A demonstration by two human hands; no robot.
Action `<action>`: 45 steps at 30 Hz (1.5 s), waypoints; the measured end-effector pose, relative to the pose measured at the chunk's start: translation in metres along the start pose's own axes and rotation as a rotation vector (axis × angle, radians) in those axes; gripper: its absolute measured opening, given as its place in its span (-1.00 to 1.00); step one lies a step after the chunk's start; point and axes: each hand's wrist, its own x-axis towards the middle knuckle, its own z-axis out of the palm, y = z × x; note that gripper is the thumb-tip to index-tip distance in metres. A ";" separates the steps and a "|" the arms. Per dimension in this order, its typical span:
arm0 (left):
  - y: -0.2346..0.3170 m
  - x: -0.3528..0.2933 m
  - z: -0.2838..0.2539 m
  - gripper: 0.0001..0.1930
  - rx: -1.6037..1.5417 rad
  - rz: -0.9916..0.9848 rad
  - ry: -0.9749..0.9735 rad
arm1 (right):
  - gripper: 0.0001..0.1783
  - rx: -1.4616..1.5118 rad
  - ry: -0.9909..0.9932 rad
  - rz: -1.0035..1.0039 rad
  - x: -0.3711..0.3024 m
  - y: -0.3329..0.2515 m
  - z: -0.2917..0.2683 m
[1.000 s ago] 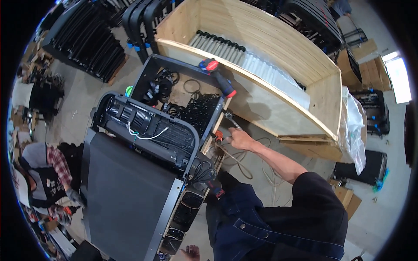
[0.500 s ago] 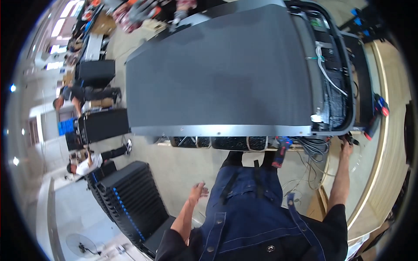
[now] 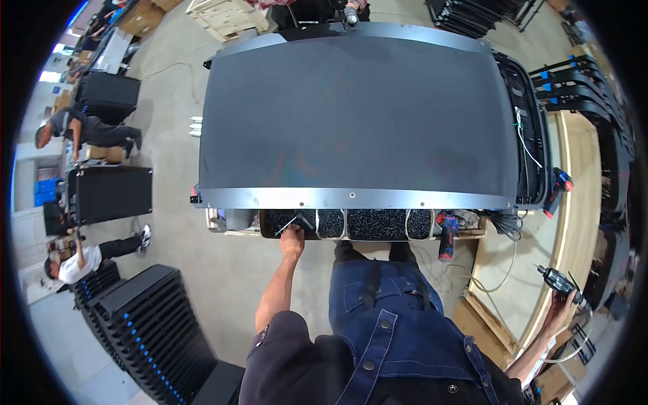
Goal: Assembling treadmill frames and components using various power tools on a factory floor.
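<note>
L hand (image 3: pixel 292 241) at bin (image 3: pixel 267 231), R hand (image 3: pixel 561 305) w/ driver (image 3: pixel 556 280)

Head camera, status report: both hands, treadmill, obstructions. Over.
Left hand at leftmost black bin, grip unclear. Right hand gripping power screwdriver. Treadmill side rail just beyond left hand; nothing visibly blocking.

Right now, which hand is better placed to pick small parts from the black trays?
Probably the left: the left hand is at the leftmost tray, while the right hand holds a dark tool away by the wooden crate.
</note>
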 end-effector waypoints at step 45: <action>0.262 -0.188 -0.139 -0.85 -0.727 0.707 0.346 | -0.49 0.668 -0.592 0.485 -0.225 0.026 0.456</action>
